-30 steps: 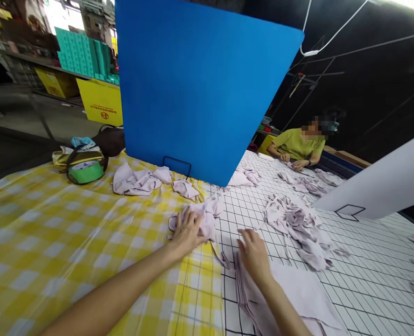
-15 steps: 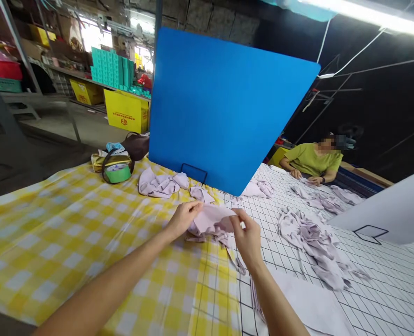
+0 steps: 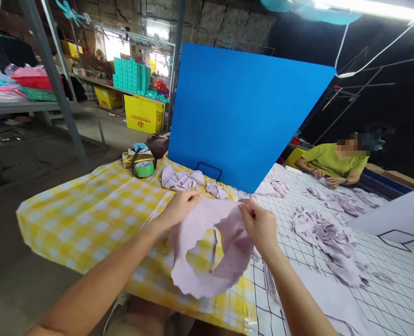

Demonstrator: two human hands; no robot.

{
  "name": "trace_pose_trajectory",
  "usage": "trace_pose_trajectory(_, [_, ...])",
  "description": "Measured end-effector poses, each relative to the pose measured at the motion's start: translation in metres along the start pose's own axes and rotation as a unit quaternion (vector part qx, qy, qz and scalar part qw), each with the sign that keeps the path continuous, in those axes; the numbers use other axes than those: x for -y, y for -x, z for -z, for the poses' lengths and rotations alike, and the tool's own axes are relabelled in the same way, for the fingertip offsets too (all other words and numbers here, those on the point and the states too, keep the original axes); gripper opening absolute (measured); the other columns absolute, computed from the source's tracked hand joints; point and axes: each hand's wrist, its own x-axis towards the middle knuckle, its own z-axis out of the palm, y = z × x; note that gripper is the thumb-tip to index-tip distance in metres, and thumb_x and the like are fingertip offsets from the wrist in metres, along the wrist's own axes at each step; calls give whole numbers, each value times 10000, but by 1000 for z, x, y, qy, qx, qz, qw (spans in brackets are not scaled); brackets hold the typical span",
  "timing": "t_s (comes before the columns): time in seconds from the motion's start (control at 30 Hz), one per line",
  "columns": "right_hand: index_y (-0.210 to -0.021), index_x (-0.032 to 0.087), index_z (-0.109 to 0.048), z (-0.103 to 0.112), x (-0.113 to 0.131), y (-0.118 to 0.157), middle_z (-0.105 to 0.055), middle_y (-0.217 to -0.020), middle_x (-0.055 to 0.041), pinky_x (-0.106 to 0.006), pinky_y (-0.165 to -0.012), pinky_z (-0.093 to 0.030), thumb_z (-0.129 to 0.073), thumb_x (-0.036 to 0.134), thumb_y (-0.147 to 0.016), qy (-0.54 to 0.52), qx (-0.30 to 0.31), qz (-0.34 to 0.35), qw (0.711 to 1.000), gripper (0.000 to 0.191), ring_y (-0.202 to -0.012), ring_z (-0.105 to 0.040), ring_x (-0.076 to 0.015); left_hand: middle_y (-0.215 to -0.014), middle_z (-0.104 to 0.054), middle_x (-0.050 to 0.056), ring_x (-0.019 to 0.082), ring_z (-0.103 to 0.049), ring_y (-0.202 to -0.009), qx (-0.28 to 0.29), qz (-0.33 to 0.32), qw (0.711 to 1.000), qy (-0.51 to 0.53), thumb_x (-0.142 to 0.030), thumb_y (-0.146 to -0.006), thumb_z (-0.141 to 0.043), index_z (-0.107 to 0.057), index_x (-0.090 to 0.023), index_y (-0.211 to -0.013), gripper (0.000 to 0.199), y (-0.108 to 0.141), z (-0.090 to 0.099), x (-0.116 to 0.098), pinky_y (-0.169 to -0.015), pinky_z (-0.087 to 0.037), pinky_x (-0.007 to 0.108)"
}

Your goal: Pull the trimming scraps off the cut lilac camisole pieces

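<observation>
One pale lilac fabric piece [image 3: 207,242], centre frame, pinched at its top edge by left hand [image 3: 179,207] and right hand [image 3: 261,224]; hangs limp (light, soft, likely best gripped at edges).

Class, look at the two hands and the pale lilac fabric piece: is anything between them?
Nothing visible. The left hand and right hand each pinch the top edge of the lilac fabric piece directly, lifted above the table.
</observation>
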Motion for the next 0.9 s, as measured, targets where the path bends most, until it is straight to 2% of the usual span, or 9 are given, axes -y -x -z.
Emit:
trace_pose_trajectory(0.07, [-954,202,-638,-22,-12,13,-607,-692,-22,-227,-488,-345,-480,248,-799,69,97,-21,993,226,-541,-535,-139,-793,-577,29,160,-530,-733,-13,53,988,-147,-236,-818,-467,-572,-164,-869,137,8,-7,27,-649,-387,245])
trace_pose_trajectory(0.13, [-1031,193,-602,-41,-21,35,-617,-886,-70,-241,-517,-383,-488,218,-796,84,162,-18,983,263,-642,-583,-165,-1035,-575,93,201,-551,-901,-15,57,971,-234,-191,-794,-502,-533,-154,-1078,288,20,-16,51,-764,-408,282])
trace_pose_trajectory(0.23, [-962,201,-604,-55,-25,73,-596,-947,-68,-285,-621,-449,-458,194,-819,8,239,28,971,205,-753,-602,-184,-1070,-572,93,205,-553,-966,31,28,965,-258,-177,-794,-507,-542,-156,-1063,272,37,-30,68,-826,-417,290])
trace_pose_trajectory(0.3, [-930,213,-609,-58,-23,94,-594,-971,-57,-298,-706,-462,-488,162,-794,-51,296,72,951,189,-835,-596,-186,-1043,-587,74,200,-557,-970,71,3,968,-243,-184,-783,-523,-561,-166,-1014,235,43,-41,68,-837,-420,282])
trace_pose_trajectory(0.37, [-1014,217,-591,-59,-19,108,-575,-1078,-66,-297,-784,-446,-537,121,-750,-79,333,112,933,286,-950,-567,-193,-1085,-576,84,218,-547,-1006,104,-10,968,-230,-210,-751,-569,-550,-168,-1045,298,45,-54,65,-853,-417,293])
trace_pose_trajectory(0.47, [-1053,213,-577,-59,-14,114,-592,-1054,-69,-314,-789,-417,-548,80,-736,-33,351,132,926,345,-958,-550,-206,-1119,-568,111,258,-545,-1020,151,20,964,-217,-212,-676,-638,-545,-170,-1072,408,42,-72,65,-844,-415,318])
trace_pose_trajectory(0.57, [-811,204,-609,-54,-14,112,-610,-826,-35,-313,-729,-386,-502,88,-790,18,345,133,929,160,-807,-558,-189,-927,-638,82,235,-597,-890,174,54,964,-195,-178,-675,-603,-610,-168,-901,226,36,-79,73,-749,-431,282])
trace_pose_trajectory(0.7, [-698,199,-550,-38,-16,114,-576,-724,-5,-288,-695,-366,-461,147,-853,-8,327,147,933,186,-686,-531,-151,-672,-626,29,176,-595,-685,163,90,970,-157,-116,-651,-540,-615,-163,-684,94,28,-68,81,-600,-403,225])
trace_pose_trajectory(0.9, [-672,207,-477,-13,-23,127,-539,-717,-3,-233,-589,-372,-404,206,-884,-53,348,143,925,225,-663,-536,-144,-560,-539,-17,142,-542,-617,97,128,984,-72,-138,-636,-532,-543,-153,-584,55,13,-41,78,-548,-373,214])
